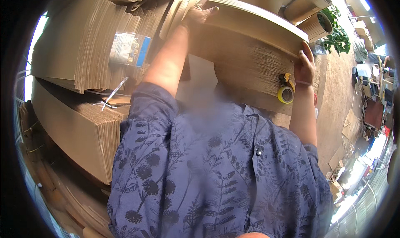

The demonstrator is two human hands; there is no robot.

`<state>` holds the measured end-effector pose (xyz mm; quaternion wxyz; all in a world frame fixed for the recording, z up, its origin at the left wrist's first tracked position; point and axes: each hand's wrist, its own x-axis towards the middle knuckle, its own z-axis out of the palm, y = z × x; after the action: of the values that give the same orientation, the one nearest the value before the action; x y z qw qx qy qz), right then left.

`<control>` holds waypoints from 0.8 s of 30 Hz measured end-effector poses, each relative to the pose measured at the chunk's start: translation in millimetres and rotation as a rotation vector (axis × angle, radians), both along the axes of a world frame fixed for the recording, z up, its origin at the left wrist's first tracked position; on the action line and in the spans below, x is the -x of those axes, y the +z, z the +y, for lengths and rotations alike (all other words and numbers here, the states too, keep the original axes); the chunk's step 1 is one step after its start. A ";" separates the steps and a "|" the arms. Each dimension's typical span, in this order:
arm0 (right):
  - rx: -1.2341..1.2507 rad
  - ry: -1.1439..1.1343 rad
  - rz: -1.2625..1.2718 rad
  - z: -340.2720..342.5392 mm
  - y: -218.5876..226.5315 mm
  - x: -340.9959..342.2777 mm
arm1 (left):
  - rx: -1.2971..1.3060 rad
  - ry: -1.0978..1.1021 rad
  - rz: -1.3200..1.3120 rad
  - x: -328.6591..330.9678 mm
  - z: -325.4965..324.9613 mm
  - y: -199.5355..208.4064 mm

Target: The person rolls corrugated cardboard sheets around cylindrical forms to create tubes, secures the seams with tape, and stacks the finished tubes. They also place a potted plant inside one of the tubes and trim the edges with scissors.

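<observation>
A long brown cardboard piece (pixel 250 23) with a pale, layered top edge spans the space between my hands; I cannot tell whether it is a flat box or a bundle of sheets. My left hand (pixel 200 14) grips its far left end, thumb along the front. Round the right end, the fingers of my right hand (pixel 305 68) are curled. Beneath it lies a stack of corrugated cardboard (pixel 262 63), edges toward me. Close to my right wrist, a tape dispenser (pixel 286 78) with a yellow tape roll (pixel 286 95) rests on the cardboard.
Tall stacks of cardboard sheets (pixel 58 42) rise on my left, with a lower stack (pixel 75 125) beneath. A clear plastic bag (pixel 125 49) and a white strip (pixel 114 94) are there. Cardboard tubes (pixel 308 4) and a green plant (pixel 338 33) stand far right; clutter lies beyond.
</observation>
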<state>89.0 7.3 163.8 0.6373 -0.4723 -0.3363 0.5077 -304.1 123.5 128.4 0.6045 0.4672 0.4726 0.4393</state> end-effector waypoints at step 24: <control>0.886 0.548 -0.188 -128.8 -204.0 -0.8 | -0.281 -0.245 0.932 -46.5 -169.0 -185.0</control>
<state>89.9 -121.4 -40.2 0.1879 -0.6346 -0.2564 0.7044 -257.7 -45.4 -56.6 0.3075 0.7428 0.5702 0.1690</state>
